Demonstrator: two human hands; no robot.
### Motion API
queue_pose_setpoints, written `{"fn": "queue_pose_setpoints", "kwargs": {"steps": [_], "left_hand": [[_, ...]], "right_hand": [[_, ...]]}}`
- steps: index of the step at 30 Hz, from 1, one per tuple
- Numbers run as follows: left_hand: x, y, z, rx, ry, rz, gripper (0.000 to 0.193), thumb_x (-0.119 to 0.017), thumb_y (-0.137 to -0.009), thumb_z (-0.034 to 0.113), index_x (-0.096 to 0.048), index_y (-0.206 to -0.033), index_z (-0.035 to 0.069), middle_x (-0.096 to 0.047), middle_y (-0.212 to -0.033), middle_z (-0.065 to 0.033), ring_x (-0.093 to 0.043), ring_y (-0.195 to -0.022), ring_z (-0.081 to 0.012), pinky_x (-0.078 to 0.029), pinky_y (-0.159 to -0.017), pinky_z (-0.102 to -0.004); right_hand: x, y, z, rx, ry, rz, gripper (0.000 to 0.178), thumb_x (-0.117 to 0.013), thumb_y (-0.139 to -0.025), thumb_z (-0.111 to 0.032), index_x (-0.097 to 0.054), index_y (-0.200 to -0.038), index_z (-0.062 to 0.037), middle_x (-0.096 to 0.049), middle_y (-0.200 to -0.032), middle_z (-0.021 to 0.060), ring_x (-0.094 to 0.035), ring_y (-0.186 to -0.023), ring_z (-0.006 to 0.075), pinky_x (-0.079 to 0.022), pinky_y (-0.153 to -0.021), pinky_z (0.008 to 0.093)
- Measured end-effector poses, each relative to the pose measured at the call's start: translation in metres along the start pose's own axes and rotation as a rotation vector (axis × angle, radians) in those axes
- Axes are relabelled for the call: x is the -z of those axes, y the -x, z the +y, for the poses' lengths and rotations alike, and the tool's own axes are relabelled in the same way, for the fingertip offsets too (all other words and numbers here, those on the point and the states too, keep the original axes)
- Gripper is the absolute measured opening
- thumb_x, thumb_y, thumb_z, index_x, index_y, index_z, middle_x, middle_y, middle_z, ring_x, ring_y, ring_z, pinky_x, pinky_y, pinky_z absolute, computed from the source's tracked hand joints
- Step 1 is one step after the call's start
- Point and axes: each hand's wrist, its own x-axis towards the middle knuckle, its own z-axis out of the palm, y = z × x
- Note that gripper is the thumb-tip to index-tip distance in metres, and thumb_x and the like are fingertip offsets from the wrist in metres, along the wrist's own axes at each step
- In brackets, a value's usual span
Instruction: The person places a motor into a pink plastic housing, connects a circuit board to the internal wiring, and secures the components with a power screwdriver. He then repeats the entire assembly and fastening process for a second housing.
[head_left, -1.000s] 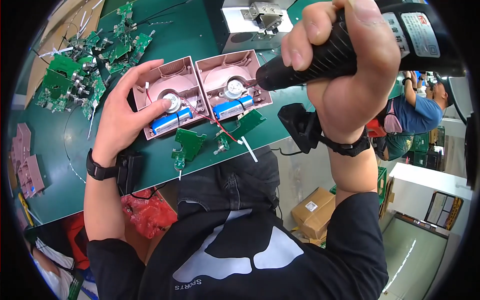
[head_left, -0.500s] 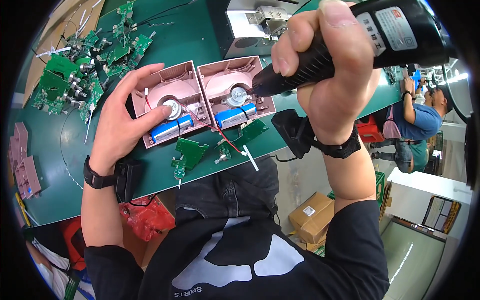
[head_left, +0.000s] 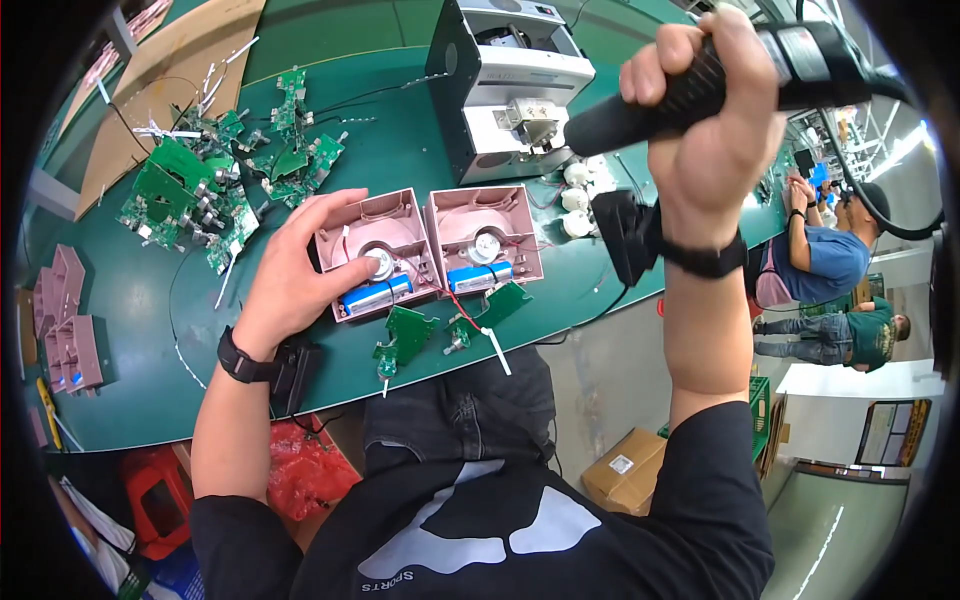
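My right hand (head_left: 720, 150) is wrapped round a black corded electric screwdriver (head_left: 625, 118), raised above the table, its tip end apart from the housings. My left hand (head_left: 285, 280) grips the left edge of a pink plastic housing (head_left: 402, 206), with the thumb on a round silver part (head_left: 379, 262) inside. A second pink housing (head_left: 518, 212) stands against it on the right, with its own silver disc (head_left: 485, 247). Each holds a blue cylindrical battery (head_left: 376, 296). Red and black wires run from them to green circuit boards (head_left: 410, 332) lying in front.
A pile of green circuit boards (head_left: 165, 185) lies at the left, beside brown cardboard (head_left: 190, 60). A black and silver machine (head_left: 470, 100) stands behind the housings, with white round parts (head_left: 576, 200) beside it. More pink housings (head_left: 75, 350) are at far left. Co-workers are at the right.
My right hand has lifted the screwdriver off the right housing, up and to the right. My left hand keeps its hold on the left housing. The view has shifted, showing more of the machine.
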Motion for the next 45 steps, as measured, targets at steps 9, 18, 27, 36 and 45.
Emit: {"fn": "queue_pose_setpoints", "kwargs": {"steps": [9,18,27,36,45], "left_hand": [[-0.009,-0.009,-0.010,-0.054,-0.002,0.006,0.066,-0.083,-0.079,0.014,-0.059,-0.139,0.005,-0.067,-0.129,-0.0100,-0.065,-0.123,-0.0231,-0.048,-0.107,-0.0359],[-0.014,-0.006,-0.006,-0.052,0.039,-0.005,0.061,-0.084,-0.079,0.013,-0.061,-0.134,0.004,-0.067,-0.127,-0.0108,-0.065,-0.122,-0.0232,-0.048,-0.106,-0.0350],[-0.019,-0.002,-0.006,-0.103,0.024,0.007,0.056,-0.083,-0.079,0.013,-0.062,-0.131,0.004,-0.068,-0.121,-0.0122,-0.069,-0.116,-0.0268,-0.052,-0.102,-0.0362],[-0.013,-0.008,0.000,-0.104,0.017,-0.005,0.057,-0.084,-0.078,0.010,-0.062,-0.131,0.004,-0.066,-0.121,-0.0116,-0.068,-0.117,-0.0262,-0.052,-0.102,-0.0363],[-0.019,-0.002,-0.001,-0.069,0.057,-0.005,0.061,-0.085,-0.075,0.010,-0.061,-0.131,0.002,-0.065,-0.122,-0.0113,-0.068,-0.117,-0.0256,-0.052,-0.102,-0.0365]], "right_hand": [[-0.021,-0.016,0.020,-0.098,0.101,0.292,0.035,-0.074,-0.095,-0.033,-0.060,-0.081,-0.0040,-0.058,-0.061,0.0074,-0.057,-0.047,0.0186,-0.047,-0.046,0.0310],[-0.031,0.056,-0.003,-0.156,-0.100,-0.267,0.032,-0.051,-0.104,-0.037,-0.059,-0.111,-0.0070,-0.057,-0.083,0.0081,-0.052,-0.061,0.0193,-0.046,-0.065,0.0387],[-0.037,0.080,0.028,-0.155,0.062,-0.207,0.027,-0.052,-0.104,-0.031,-0.053,-0.114,-0.0065,-0.057,-0.079,0.0113,-0.053,-0.057,0.0207,-0.049,-0.059,0.0402],[-0.040,0.069,0.030,-0.164,0.195,-0.153,0.022,-0.055,-0.103,-0.026,-0.048,-0.108,-0.0055,-0.057,-0.075,0.0114,-0.053,-0.054,0.0211,-0.050,-0.054,0.0380],[-0.015,0.013,0.003,0.043,-0.018,0.031,0.018,-0.064,-0.099,-0.019,-0.054,-0.102,-0.0048,-0.059,-0.073,0.0094,-0.057,-0.054,0.0216,-0.051,-0.054,0.0375]]}}
